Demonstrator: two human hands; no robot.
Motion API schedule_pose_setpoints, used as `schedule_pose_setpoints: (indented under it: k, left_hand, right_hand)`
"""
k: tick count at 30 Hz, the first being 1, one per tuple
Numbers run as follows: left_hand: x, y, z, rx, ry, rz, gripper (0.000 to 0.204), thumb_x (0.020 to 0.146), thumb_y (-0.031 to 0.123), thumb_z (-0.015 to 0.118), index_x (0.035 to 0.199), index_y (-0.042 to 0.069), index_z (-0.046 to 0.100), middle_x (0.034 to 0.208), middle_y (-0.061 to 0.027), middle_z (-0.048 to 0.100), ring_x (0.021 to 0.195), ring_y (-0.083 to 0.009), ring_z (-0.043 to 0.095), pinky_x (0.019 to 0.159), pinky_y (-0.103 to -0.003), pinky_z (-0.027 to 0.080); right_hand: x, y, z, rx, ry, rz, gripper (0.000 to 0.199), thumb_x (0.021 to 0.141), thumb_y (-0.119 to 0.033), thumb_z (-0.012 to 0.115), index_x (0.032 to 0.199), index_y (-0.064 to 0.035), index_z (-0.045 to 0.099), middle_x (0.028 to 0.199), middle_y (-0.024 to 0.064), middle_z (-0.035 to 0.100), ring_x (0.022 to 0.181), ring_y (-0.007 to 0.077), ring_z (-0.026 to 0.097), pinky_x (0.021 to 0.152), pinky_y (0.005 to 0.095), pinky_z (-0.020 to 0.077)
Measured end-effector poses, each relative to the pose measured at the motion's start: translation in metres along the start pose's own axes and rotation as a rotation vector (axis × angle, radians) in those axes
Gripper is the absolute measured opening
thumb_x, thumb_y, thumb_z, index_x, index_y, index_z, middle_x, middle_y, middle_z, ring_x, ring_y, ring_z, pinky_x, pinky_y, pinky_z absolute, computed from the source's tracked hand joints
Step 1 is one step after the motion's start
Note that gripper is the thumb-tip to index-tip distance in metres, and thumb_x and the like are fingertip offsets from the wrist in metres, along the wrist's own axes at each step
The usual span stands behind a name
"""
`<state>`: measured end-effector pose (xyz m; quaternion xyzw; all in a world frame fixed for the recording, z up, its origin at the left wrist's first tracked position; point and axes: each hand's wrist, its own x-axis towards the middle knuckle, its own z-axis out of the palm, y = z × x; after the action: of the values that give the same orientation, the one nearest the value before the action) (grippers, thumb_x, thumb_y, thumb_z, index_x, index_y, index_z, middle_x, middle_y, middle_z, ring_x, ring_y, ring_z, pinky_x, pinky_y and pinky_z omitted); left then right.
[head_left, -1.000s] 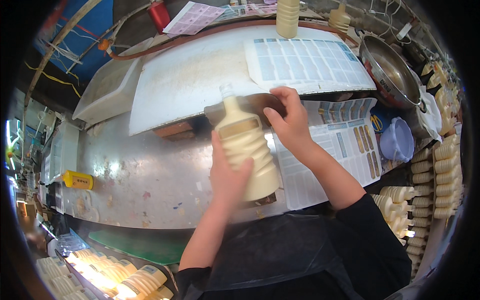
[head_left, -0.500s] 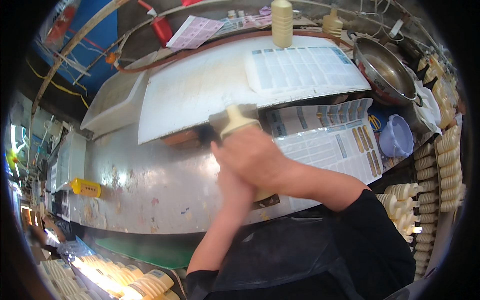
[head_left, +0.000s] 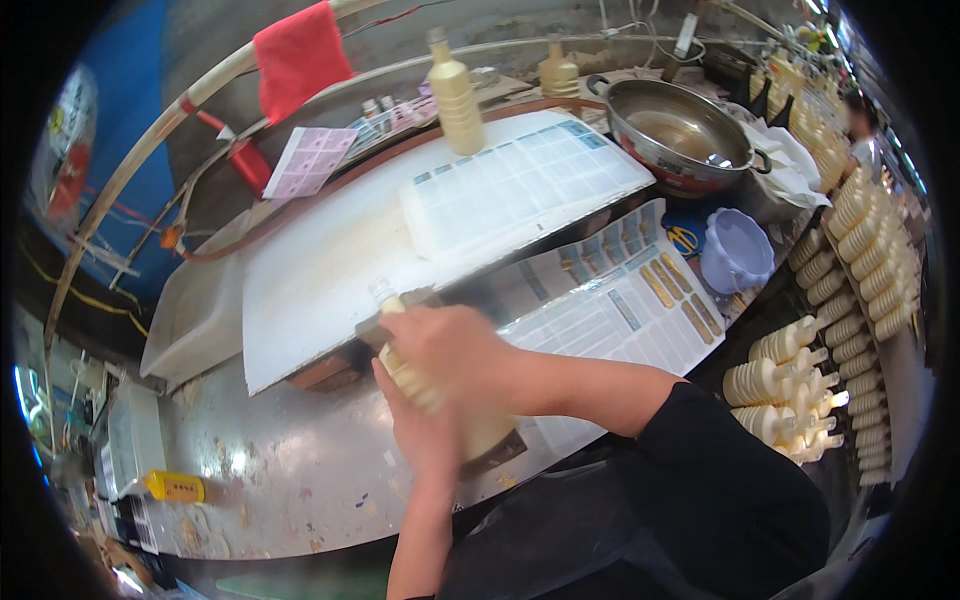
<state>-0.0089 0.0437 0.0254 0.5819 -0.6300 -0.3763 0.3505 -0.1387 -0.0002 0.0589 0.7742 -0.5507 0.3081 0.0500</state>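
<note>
A cream ribbed bottle (head_left: 402, 375) lies tilted in front of me, its neck pointing away to the left, near the edge of the white board (head_left: 330, 290). Its lower body shows past my wrists. My right hand (head_left: 450, 350) is closed over the bottle near the shoulder and is blurred by motion. My left hand (head_left: 420, 430) is wrapped along the bottle's near left side, with part of its fingers hidden. To the right lies a printed sheet (head_left: 590, 345) of label strips, some gold. Another label sheet (head_left: 530, 185) lies wet-looking on the white board.
A second cream bottle (head_left: 456, 105) stands behind the board. A large metal pan (head_left: 690, 125), a lilac bucket (head_left: 737, 252) and yellow-handled scissors (head_left: 682, 240) are at the right. A yellow bottle (head_left: 175, 487) lies on the metal table (head_left: 290, 480). Several cream bottles (head_left: 785, 385) are stacked at right.
My view has turned to the right, so the scene sits further left. My hands have shifted on the bottle, and more of its neck and ribbed side now shows.
</note>
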Motion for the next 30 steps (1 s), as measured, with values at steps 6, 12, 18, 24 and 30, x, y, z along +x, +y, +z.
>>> schedule_pose_setpoints:
  k: [6,12,18,24,30]
  left_hand:
    - [0.011,-0.035,0.003,-0.137,-0.049,0.162,0.091,0.091,0.026,0.064,0.163,0.002,0.015,0.157,-0.0239,0.038,0.141,-0.0329,0.043,0.118,-0.04,0.032]
    - [0.009,-0.047,0.002,-0.147,0.001,0.088,0.096,0.083,0.014,0.067,0.164,0.006,0.016,0.151,-0.0249,0.046,0.134,-0.0341,0.052,0.113,-0.041,0.041]
    - [0.008,-0.044,0.0,-0.235,-0.018,0.01,0.099,0.081,0.013,0.07,0.164,0.006,0.016,0.147,-0.0232,0.05,0.13,-0.032,0.056,0.11,-0.04,0.045]
    - [-0.002,-0.031,-0.001,-0.269,-0.038,-0.076,0.1,0.081,0.01,0.068,0.164,0.006,0.013,0.152,-0.0219,0.043,0.134,-0.0316,0.052,0.111,-0.041,0.044]
    - [-0.011,-0.031,0.004,-0.301,-0.035,-0.118,0.097,0.082,0.009,0.065,0.164,0.004,0.013,0.157,-0.0215,0.037,0.141,-0.0317,0.043,0.118,-0.039,0.032]
  right_hand:
    - [-0.016,0.076,0.007,0.249,0.195,0.243,0.017,0.091,-0.014,0.059,0.103,-0.0083,0.069,0.103,0.0111,0.068,0.099,0.0306,0.066,0.082,0.0443,0.0549]
    - [-0.036,0.173,-0.027,0.956,0.14,0.903,0.014,0.091,-0.015,0.064,0.099,-0.0082,0.073,0.092,0.0023,0.067,0.086,0.0106,0.059,0.08,0.0254,0.0481]
    - [-0.055,0.253,-0.068,0.235,0.146,0.758,0.03,0.093,-0.029,0.067,0.091,0.0001,0.075,0.069,0.0024,0.064,0.066,0.0116,0.059,0.064,0.0271,0.0457]
    - [-0.074,0.238,-0.084,0.153,0.076,0.746,0.028,0.09,-0.024,0.065,0.106,-0.0026,0.075,0.082,0.0157,0.073,0.077,0.0253,0.072,0.073,0.0344,0.054]
    - [-0.12,0.189,-0.068,0.05,-0.057,0.508,0.024,0.089,-0.015,0.065,0.109,-0.0068,0.074,0.107,0.0164,0.073,0.09,0.0359,0.071,0.081,0.043,0.0569]
